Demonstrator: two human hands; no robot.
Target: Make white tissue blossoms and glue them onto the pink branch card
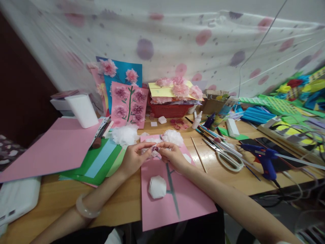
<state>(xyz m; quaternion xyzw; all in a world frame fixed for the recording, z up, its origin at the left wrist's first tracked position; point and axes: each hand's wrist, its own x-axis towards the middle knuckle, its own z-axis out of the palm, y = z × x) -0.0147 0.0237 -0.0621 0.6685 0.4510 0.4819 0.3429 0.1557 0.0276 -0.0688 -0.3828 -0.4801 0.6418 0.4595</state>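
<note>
Our left hand (134,156) and right hand (172,155) pinched white tissue paper (154,154). Fingers (144,145) kinda hid its shape from us.

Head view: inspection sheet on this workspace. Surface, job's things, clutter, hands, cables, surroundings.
Surface: wooden table, many items on it.
Job's things: pink sheet lying flat, dark stem on it; white paper piece beside the stem; white flower toward the far end.
Clutter: scissors, wooden stick and blue glue gun, red light showing, at right.
Hands: left hand and right hand meet above the sheet, fingers pinched at a whitish piece, mostly hidden.
Cables: black cord from the glue gun; white cables far right.
Surroundings: spotted curtain behind.
</note>
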